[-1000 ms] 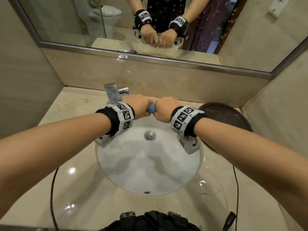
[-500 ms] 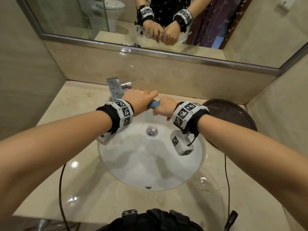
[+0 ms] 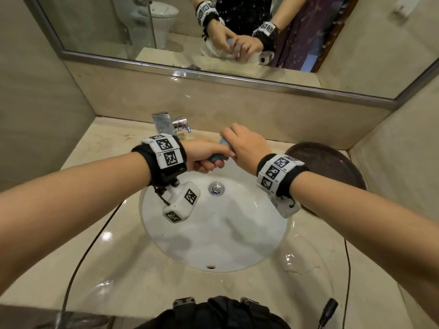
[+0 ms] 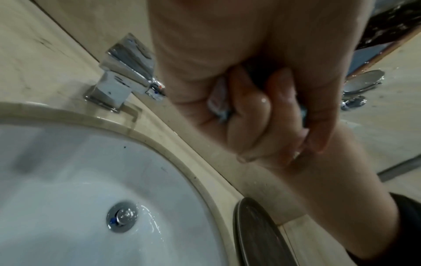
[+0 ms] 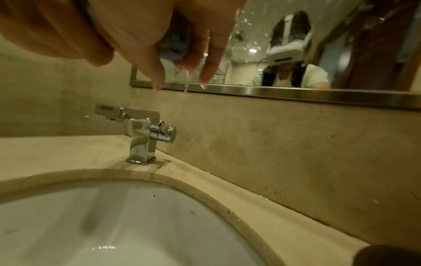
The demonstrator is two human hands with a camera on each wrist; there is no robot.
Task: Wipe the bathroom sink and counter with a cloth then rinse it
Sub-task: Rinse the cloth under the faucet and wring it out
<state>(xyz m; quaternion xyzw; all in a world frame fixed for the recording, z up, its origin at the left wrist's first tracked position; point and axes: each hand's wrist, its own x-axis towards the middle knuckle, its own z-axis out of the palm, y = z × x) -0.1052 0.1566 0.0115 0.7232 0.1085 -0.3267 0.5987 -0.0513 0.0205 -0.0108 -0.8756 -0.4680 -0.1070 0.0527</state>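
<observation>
1. Left hand (image 3: 202,155) at frame centre of head view, fingers curled tight round near end of blue cloth (image 3: 217,157); its wristband w/ printed markers faces up.
2. Right hand (image 3: 247,146) just right of it, touching, fingers wrapped over far end of same cloth; knuckles up.
3. Cloth is a twisted roll, only a short blue bit shows btwn the two fists, held above back rim of sink (image 3: 213,233).
4. Right wrist view: cloth (image 5: 175,46) bunched in fingers (image 5: 214,59) at top centre, water dripping off it.
5. Left wrist view: both hands interlocked upper right, wet skin, a sliver of cloth (image 4: 218,104) in the grip.
6. Sink: white oval bowl set in beige worktop (image 3: 118,281), chrome drain plug (image 3: 215,187) near back, bowl wet.
7. Tap (image 3: 166,124): chrome, square spout, upper centre behind left wrist; can't tell if running.
8. Dark round tray (image 3: 332,167) on worktop at right, partly behind right wrist.
9. Mirror (image 3: 213,32) across top, shows both hands on cloth.
10. Black cables (image 3: 78,264) trail over worktop lower left + right.
</observation>
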